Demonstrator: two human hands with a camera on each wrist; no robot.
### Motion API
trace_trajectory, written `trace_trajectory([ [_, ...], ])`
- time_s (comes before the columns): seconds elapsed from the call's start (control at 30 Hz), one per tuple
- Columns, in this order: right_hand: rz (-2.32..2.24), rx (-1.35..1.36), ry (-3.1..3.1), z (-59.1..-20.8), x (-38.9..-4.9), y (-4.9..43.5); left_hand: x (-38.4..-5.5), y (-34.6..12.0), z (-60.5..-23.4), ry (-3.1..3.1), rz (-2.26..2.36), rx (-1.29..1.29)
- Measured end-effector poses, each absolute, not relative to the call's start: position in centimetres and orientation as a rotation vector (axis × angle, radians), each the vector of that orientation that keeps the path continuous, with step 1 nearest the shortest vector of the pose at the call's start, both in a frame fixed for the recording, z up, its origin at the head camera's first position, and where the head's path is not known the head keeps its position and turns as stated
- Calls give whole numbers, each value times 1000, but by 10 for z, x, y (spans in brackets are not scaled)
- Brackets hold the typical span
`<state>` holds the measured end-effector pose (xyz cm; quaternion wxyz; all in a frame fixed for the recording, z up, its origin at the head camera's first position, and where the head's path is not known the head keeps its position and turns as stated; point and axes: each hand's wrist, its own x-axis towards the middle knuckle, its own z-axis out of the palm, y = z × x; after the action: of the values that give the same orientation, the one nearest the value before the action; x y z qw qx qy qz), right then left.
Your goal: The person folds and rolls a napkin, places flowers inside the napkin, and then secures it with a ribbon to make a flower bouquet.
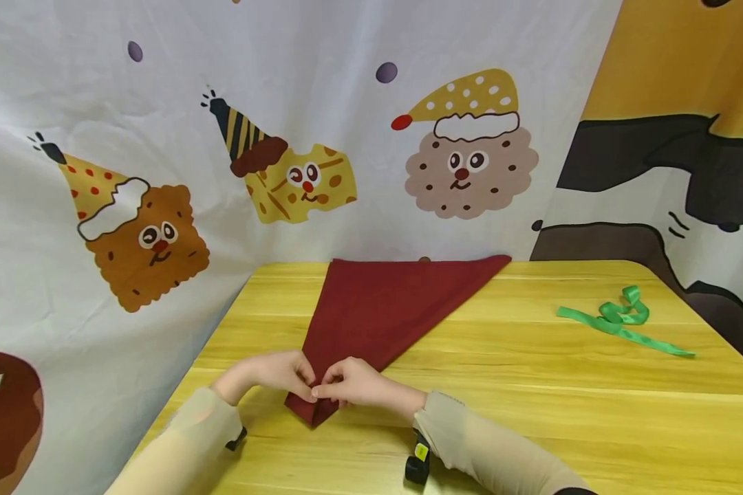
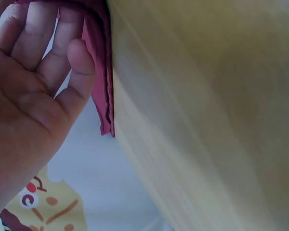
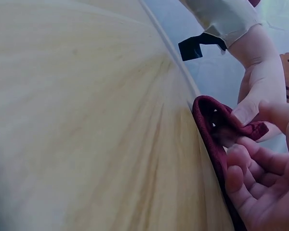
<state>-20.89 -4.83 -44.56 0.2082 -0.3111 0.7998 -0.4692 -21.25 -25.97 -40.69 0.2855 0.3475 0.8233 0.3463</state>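
A dark red cloth (image 1: 378, 302), folded into a long triangle, lies on the wooden table, its narrow end toward me. At that near end the tip is turned up into a small fold. My left hand (image 1: 283, 371) pinches the folded edge from the left, thumb on top and fingers under the fabric. From the right, my right hand (image 1: 360, 385) pinches the same spot, its thumb tip meeting the left thumb. The right wrist view shows the raised fold of cloth (image 3: 209, 115) curving as a loop between both hands. Part of the fold is hidden behind my fingers.
A curled green ribbon (image 1: 640, 338) lies at the right of the table (image 1: 532, 405). Behind the table hangs a white cloth backdrop (image 1: 322, 69) with cartoon biscuits and cheese. A black camera mount (image 1: 417, 469) sits under my right wrist.
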Motion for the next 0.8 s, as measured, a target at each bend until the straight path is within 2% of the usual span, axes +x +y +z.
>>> trace_trajectory([
  [0.4, -1221, -977, 2377, -447, -211, -48, -210, -253, -409, 2227, 868, 931],
  [0.8, -969, -1127, 2507, -447, -209, -52, -193, -273, -403, 2333, 866, 743],
])
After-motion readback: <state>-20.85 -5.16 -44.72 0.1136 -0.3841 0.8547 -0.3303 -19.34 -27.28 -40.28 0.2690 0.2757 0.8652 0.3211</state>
